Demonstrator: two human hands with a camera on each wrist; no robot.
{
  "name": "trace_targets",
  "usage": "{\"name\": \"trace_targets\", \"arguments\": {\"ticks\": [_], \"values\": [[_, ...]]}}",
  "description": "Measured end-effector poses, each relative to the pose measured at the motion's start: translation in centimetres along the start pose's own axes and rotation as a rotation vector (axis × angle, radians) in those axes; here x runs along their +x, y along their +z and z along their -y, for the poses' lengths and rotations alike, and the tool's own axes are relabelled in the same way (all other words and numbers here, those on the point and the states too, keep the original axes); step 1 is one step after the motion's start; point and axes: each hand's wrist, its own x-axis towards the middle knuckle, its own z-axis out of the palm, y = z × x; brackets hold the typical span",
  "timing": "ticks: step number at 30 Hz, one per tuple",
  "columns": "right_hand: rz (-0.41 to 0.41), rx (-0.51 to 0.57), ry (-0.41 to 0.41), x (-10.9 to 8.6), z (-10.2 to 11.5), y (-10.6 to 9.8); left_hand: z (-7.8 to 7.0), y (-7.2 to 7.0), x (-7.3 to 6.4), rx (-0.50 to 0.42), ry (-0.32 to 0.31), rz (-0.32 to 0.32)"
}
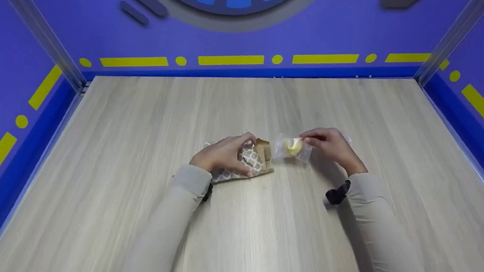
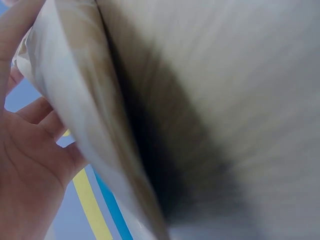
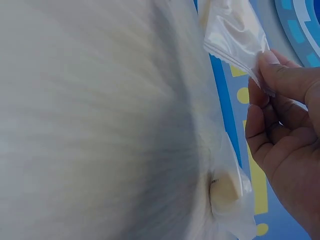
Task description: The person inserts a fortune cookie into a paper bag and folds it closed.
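Note:
A brown paper bag (image 1: 252, 158) with a white net-like pattern lies on the table, its plain brown mouth facing right. My left hand (image 1: 225, 153) grips it from above, fingers over the far side and thumb along the near side. In the left wrist view the side of the bag (image 2: 95, 100) fills the space beside the palm. Just right of the mouth, my right hand (image 1: 333, 147) pinches the edge of a small clear sealed packet (image 1: 292, 148) with a round yellow piece inside. The right wrist view shows thumb and fingertips on the crimped corner of this packet (image 3: 237, 30).
A second clear packet (image 3: 225, 192) with a round pale piece lies on the table behind the right hand, mostly hidden in the head view. The wooden table (image 1: 138, 114) is bounded by blue-purple walls (image 1: 241, 44) at the back and both sides.

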Motion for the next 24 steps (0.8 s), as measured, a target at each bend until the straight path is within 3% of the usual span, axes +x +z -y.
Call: {"name": "trace_targets", "arguments": {"ticks": [9, 16, 24], "values": [[0.046, -0.001, 0.033, -1.1, 4.8, 0.2, 0.1, 0.1, -0.1, 0.015, -0.009, -0.003], [0.032, 0.001, 0.047, 0.8, 1.2, 1.2, 0.0, 0.1, -0.1, 0.017, -0.010, -0.006], [0.048, 0.031, 0.061, 1.3, 1.3, 1.8, 0.0, 0.1, -0.2, -0.009, -0.024, -0.005]]}}
